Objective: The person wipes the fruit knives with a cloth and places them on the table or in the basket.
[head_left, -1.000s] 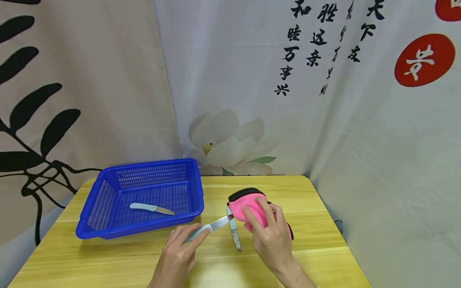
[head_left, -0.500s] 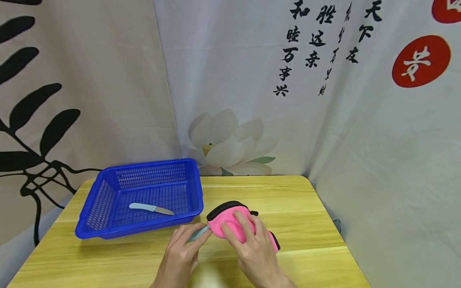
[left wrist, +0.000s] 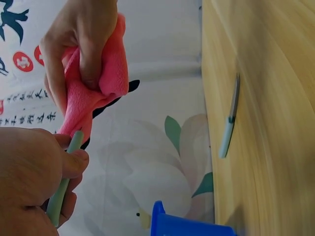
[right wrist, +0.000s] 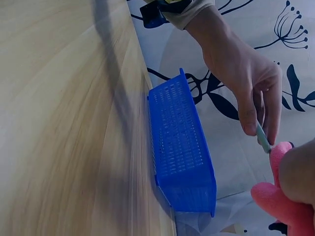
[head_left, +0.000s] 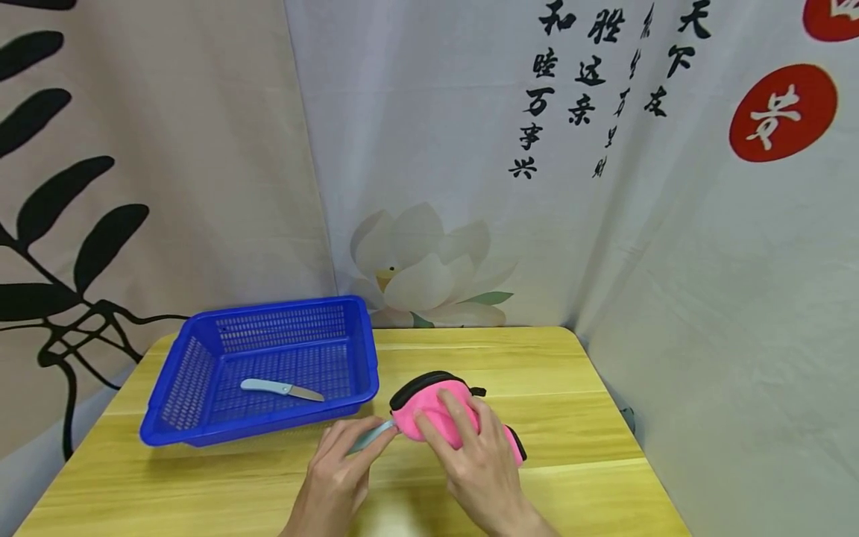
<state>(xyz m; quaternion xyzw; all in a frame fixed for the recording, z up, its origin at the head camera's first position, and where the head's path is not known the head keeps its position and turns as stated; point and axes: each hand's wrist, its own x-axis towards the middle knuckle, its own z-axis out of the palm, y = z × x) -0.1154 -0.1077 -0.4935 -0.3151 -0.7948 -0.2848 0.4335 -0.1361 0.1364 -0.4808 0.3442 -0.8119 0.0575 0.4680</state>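
Note:
My left hand (head_left: pixel 335 473) pinches the pale blue-green handle of a knife (head_left: pixel 370 437). Its blade is hidden by a pink fleecy cloth with black edging (head_left: pixel 429 409). My right hand (head_left: pixel 479 466) grips this cloth, which is folded around the blade close to the handle. Both are held above the table, as the left wrist view shows. A second knife (left wrist: pixel 230 123) with a similar handle lies on the table there; in the head view the cloth and hand hide it. A third knife (head_left: pixel 282 388) lies inside the blue basket (head_left: pixel 168 431).
The wooden table (head_left: pixel 570 500) has its back edge near a printed curtain (head_left: pixel 429 149). The basket, with perforated walls, stands at the table's back left, left of both hands.
The cloth and my right hand have moved left and slightly down, over the blade that showed a second ago, then shifted slightly back right. My left hand stays nearly still.

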